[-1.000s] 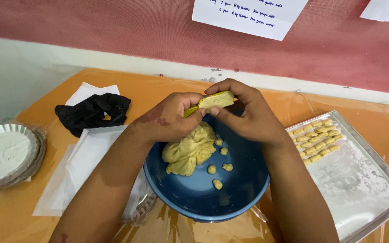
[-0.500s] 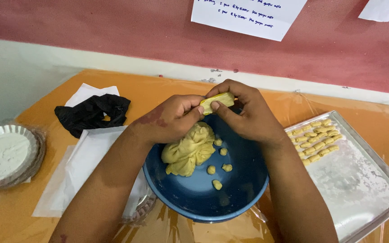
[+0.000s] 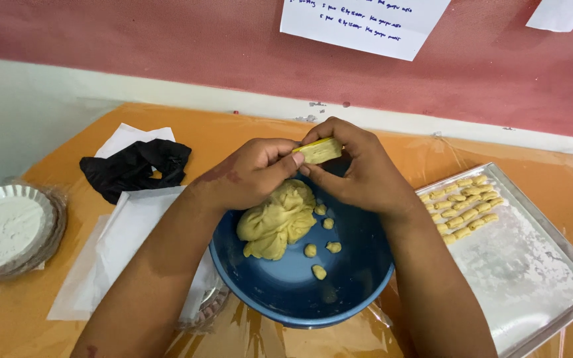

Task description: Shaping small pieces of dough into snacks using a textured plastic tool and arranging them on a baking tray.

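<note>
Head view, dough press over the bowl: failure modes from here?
Both hands pinch the yellow press above the blue bowl; a slip likely drops its dough among the loose pellets. The bowl sits close to the tray, so an elbow could nudge the shaped pieces.

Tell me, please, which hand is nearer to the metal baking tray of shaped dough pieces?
Right. The right hand is over the blue bowl's tray-side half; the left hand is farther from the tray.
</note>
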